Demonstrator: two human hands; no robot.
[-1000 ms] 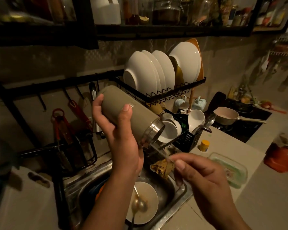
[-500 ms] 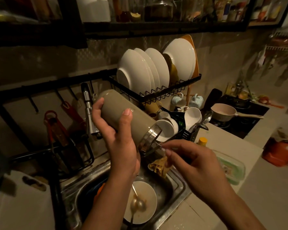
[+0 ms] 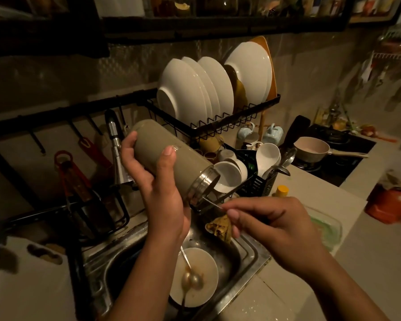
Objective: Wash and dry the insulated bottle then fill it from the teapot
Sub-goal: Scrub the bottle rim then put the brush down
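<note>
Head view: our left hand is gripping the insulated bottle, right hand pinching a wire stem; logo unreadable.

Olive bottle, steel-grey sink, lots of white
The bottle above the sink is olive green with a shiny silver neck. Behind the sink, white plates in a black zigzag-wire rack. In the sink, a white bowl smeared brown. Right of it, a yellow cap.
</note>
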